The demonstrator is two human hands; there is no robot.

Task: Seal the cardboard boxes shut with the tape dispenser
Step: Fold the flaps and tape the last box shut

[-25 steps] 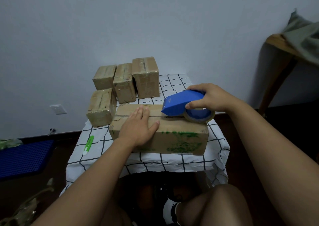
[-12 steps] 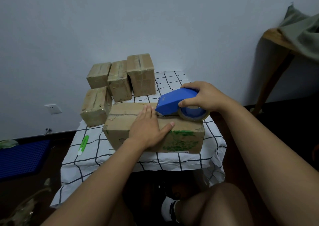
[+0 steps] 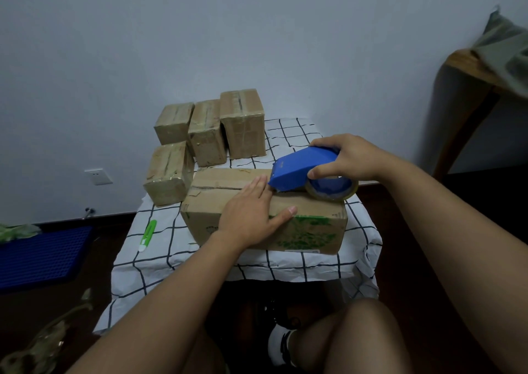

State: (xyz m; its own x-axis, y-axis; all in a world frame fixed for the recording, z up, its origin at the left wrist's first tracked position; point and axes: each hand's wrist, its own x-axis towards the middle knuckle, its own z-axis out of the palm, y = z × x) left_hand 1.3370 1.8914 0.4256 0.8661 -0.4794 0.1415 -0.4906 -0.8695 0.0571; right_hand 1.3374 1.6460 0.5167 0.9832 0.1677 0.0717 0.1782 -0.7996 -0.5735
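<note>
Our right hand [image 3: 353,159] grips the blue tape dispenser [image 3: 303,170] on top of the big box [image 3: 311,219] at the front of the table, & our left hand [image 3: 251,215] lies flat on it, fingers straight. Those fingertips sit right by the cutter end – it could nick them. If the box slides, the tape may go on crooked – off the seam.

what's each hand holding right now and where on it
The right hand grips the tape dispenser by the rear of its blue body, above the roll. The left hand holds nothing; it presses flat on the big box.
</note>
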